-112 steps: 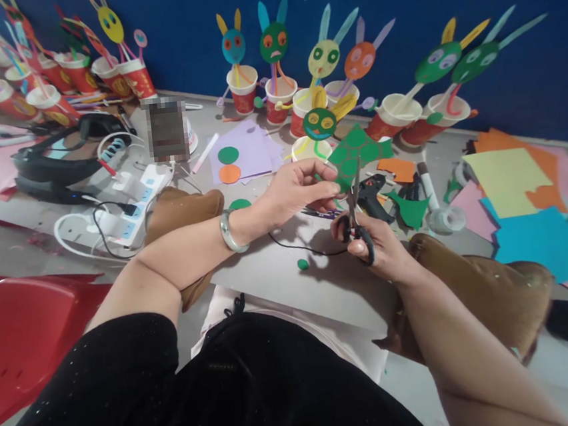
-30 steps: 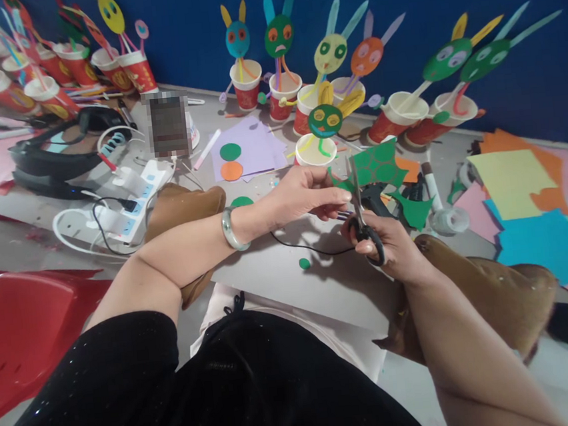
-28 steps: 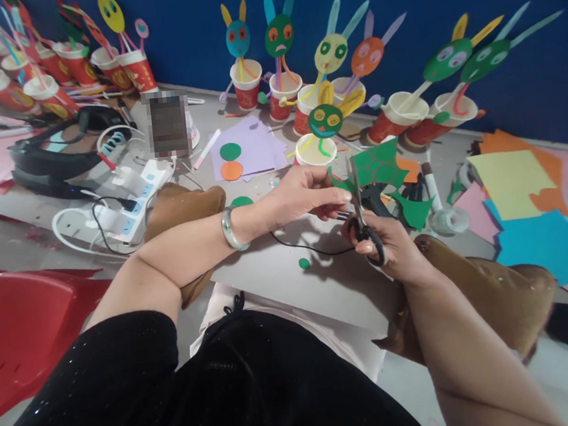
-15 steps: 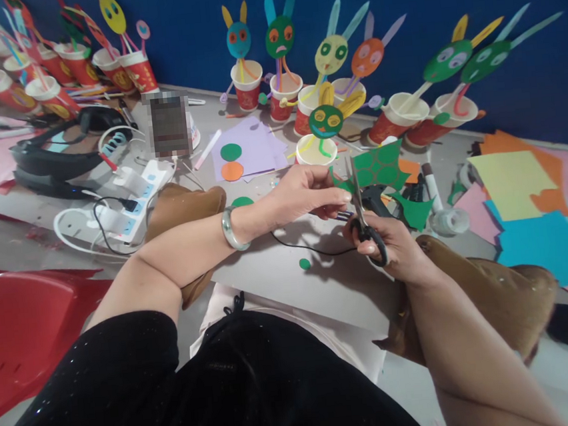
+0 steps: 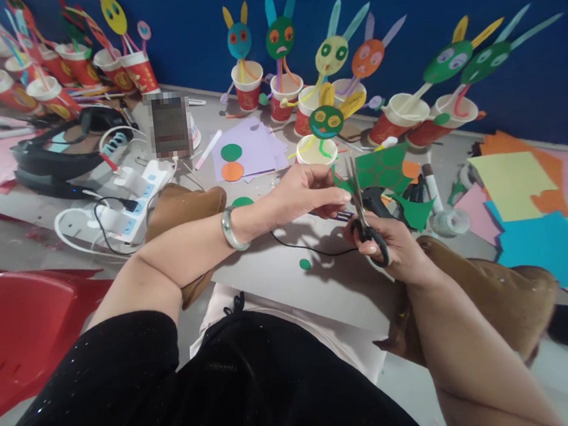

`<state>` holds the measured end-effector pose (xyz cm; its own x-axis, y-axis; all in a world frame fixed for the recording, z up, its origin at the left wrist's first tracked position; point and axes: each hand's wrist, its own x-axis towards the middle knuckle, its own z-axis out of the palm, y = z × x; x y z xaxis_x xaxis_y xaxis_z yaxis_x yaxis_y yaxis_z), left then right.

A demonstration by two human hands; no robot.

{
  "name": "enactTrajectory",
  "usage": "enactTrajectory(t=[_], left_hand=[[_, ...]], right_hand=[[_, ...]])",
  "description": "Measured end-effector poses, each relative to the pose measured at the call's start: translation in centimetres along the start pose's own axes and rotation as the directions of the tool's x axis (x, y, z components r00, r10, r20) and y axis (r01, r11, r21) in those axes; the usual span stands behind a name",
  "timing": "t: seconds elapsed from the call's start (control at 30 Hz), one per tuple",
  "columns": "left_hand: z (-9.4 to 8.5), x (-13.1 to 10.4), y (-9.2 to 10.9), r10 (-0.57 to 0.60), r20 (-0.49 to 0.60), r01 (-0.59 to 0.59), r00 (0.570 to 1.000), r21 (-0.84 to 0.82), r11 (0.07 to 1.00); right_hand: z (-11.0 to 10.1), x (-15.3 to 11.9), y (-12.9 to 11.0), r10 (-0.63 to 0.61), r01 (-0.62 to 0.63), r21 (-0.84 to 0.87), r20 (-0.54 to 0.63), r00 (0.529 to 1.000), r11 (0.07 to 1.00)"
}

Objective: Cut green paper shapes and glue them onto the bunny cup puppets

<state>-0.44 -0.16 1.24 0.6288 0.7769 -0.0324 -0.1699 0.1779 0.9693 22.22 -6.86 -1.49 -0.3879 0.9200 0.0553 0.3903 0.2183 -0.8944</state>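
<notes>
Just past left fingers (image 5: 331,197), green paper (image 5: 383,170) with circles drawn on it, held above surface (image 5: 269,268); I pinch its left edge, thumb nearly against forefinger. Right fingers (image 5: 369,247) curled tight through black handles of scissors (image 5: 358,202), blades pointing up before paper. Small green disc (image 5: 304,264) below, on surface.

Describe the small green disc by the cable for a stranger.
On the grey table, find the right hand holding scissors. Left of it in the picture, just below the black cable, lies the green disc, clearly smaller than the green circle on the purple paper.
</notes>
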Motion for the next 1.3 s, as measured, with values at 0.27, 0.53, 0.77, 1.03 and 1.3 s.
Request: enactTrajectory(t=[0.27, 0.53, 0.77, 1.03, 1.3], left_hand=[[-0.10, -0.03, -0.03, 0.039, 0.018, -0.039, 0.999, -0.023, 0.999], [0.00, -0.01, 0.07, 0.062, 0.018, -0.061, 0.998, -0.034, 0.998], [0.14, -0.08, 0.32, 0.042, 0.013, -0.042, 0.999, -0.021, 0.999], [0.11, 0.11, 0.07, 0.059, 0.011, -0.058, 0.998, -0.054, 0.997], [0.02, 0.08, 0.14, 0.062, -0.004, -0.063, 0.998, -0.044, 0.997]], right_hand=[[-0.12, -0.14, 0.61, -0.009, 0.009, 0.025, 0.005, 1.000, 1.000], [-0.11, -0.13, 0.11, 0.012, -0.012, 0.027, 0.003, 1.000, 1.000], [-0.16, -0.26, 0.09, -0.019, 0.018, 0.019, 0.014, 1.000, 1.000], [-0.23, -0.34, -0.01, 0.012, -0.012, 0.015, 0.018, 1.000, 1.000], [-0.15, -0.31, -0.08, 0.011, -0.011, 0.042, 0.012, 1.000, 0.999]])
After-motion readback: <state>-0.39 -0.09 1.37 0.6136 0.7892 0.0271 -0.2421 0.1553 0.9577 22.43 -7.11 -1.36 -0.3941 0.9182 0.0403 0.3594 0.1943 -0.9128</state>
